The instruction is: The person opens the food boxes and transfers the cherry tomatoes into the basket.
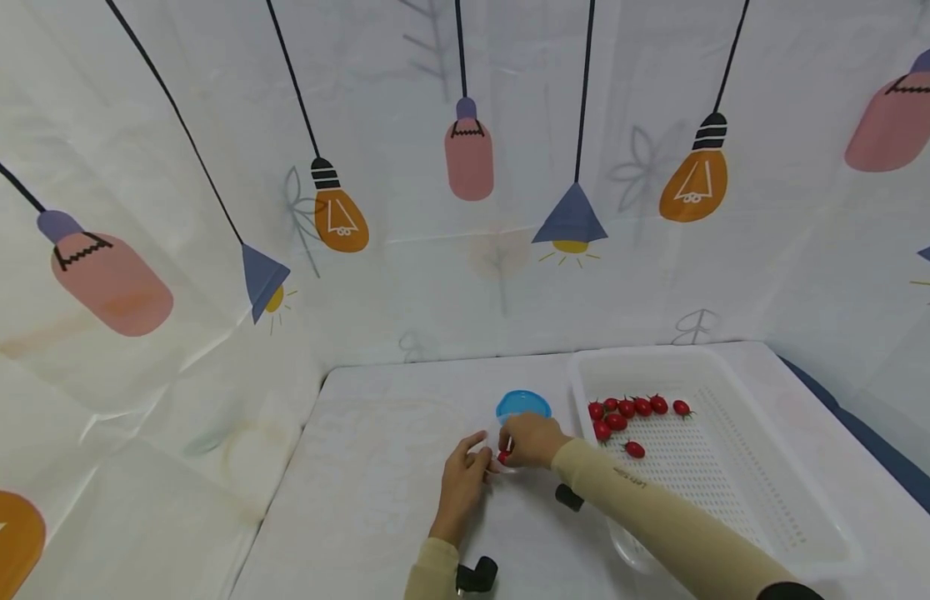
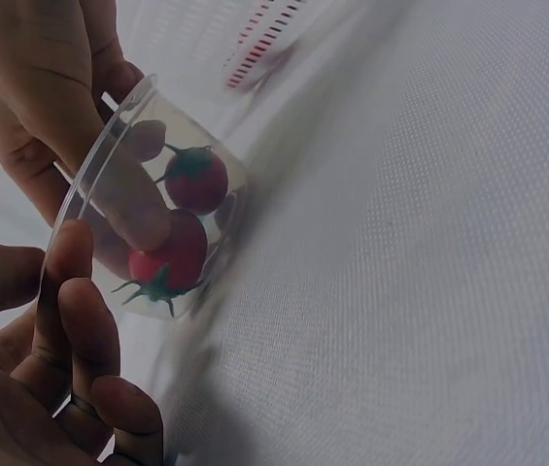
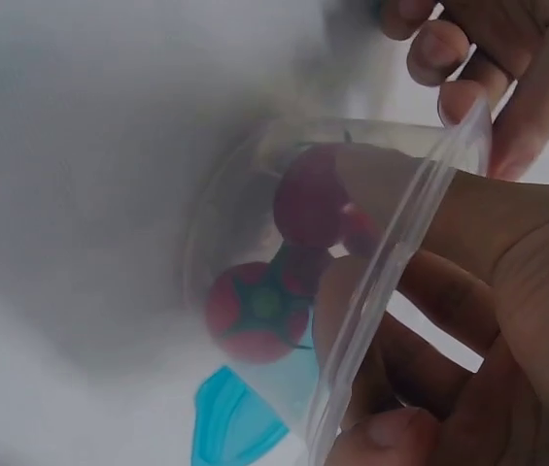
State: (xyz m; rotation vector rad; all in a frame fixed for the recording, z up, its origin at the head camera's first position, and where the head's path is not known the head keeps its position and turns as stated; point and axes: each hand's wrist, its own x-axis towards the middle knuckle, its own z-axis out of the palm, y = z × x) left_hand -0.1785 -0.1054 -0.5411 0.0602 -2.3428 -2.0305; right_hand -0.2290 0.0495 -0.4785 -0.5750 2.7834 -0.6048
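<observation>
A clear plastic cup (image 3: 391, 282) stands on the white tabletop, mostly hidden by hands in the head view. My left hand (image 1: 462, 483) pinches its rim between thumb and finger. The thumb and fingers of my right hand (image 1: 534, 440) reach inside the cup and hold a red cherry tomato (image 2: 182, 248) with a green stem end. Beside that one, a second cherry tomato (image 2: 196, 182) lies in the cup; in the right wrist view a tomato (image 3: 255, 311) shows its green calyx through the wall. Just behind the cup is a round blue lid (image 1: 522, 403).
To the right sits a large white perforated basket (image 1: 705, 467), with several cherry tomatoes (image 1: 626, 408) gathered toward its far left corner. My right forearm crosses over its near left side. A lamp-patterned curtain (image 1: 405, 300) borders the table at the back and sides.
</observation>
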